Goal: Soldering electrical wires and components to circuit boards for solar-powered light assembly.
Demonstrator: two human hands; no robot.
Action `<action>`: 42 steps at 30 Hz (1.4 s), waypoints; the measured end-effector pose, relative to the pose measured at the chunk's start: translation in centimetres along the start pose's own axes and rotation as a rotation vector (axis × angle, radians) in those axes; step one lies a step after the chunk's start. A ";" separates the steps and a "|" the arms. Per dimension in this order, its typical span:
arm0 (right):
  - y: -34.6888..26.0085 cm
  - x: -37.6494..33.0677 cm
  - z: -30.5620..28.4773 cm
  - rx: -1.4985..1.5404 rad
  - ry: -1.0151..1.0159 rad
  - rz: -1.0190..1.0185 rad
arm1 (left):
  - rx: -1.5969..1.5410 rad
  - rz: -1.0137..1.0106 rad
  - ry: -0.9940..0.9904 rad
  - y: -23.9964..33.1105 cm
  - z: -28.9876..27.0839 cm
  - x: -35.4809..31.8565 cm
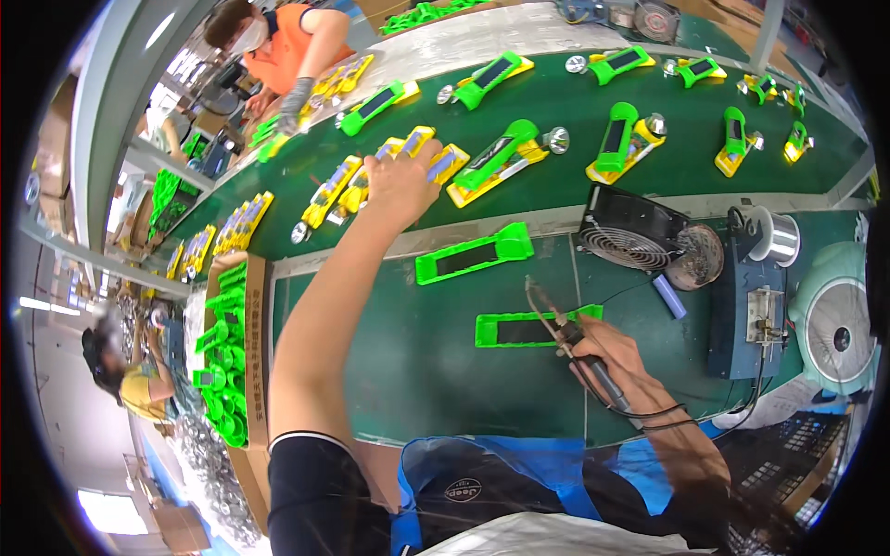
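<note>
My left hand [405, 188] reaches onto the green conveyor belt, its fingers closed around a yellow flashlight half-shell [419, 139] fitted with battery cells; the fingertips are partly hidden. Similar yellow half-shells [332, 192] lie against that hand. In my right hand [619, 360] is a soldering iron [604, 378], its tip pointing up and away from me. Beneath the iron, a green flashlight half-shell [491, 331] with a dark panel lies on the bench. A second green half-shell [475, 255] rests farther back, near the belt.
Pairs of green and yellow flashlight parts [501, 159] line the belt. A black fan [630, 227], solder spool [774, 236], blue soldering unit [746, 320] and purple battery cell [668, 296] stand or lie at right. Left is a carton [260, 347] of green parts. A co-worker [292, 51] works across the belt.
</note>
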State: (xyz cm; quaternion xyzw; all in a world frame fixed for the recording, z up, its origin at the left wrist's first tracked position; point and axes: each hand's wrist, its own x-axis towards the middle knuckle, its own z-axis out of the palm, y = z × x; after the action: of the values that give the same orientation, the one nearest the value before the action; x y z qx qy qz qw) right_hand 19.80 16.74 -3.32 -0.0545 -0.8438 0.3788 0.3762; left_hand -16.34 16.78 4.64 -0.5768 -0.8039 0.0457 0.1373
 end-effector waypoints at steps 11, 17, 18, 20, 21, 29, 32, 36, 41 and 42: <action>0.8 3.6 3.5 -0.114 0.057 -0.065 | -1.555 -0.297 -0.591 2.5 -3.7 -24.7; -4.8 5.3 -2.7 -0.438 0.029 -0.166 | -1.930 -0.397 -0.602 5.9 -3.6 -24.3; -5.8 4.6 -4.2 -0.478 0.055 -0.186 | -1.861 -0.331 -0.633 5.3 -4.0 -24.0; -7.5 2.4 -6.9 -0.412 0.078 -0.143 | -1.291 -0.025 -0.175 4.9 -4.4 -23.2; -7.9 0.4 -7.7 -0.287 0.141 -0.077 | -0.880 0.252 0.117 4.7 -3.9 -22.4; -3.8 -6.2 -0.5 0.709 0.497 0.643 | -1.156 0.378 0.147 8.6 -0.2 -19.5; -3.8 -4.9 0.9 0.673 0.508 0.635 | -1.465 -0.192 -0.170 9.7 -1.0 -19.7; -3.9 -3.3 1.1 0.601 0.382 0.709 | -1.265 -0.005 -0.016 9.4 -0.7 -19.6; -3.9 -2.6 1.1 0.481 0.258 0.670 | -1.101 0.146 0.196 9.8 -0.6 -20.1; -4.0 -2.6 1.2 0.477 0.238 0.694 | -1.005 0.170 0.174 9.8 -0.9 -20.0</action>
State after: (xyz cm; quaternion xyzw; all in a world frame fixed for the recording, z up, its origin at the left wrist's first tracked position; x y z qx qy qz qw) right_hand 21.59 12.28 -2.63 -0.2895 -0.6152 0.6581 0.3233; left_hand -1.18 1.19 -0.10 -0.6366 -0.6625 -0.3833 -0.0945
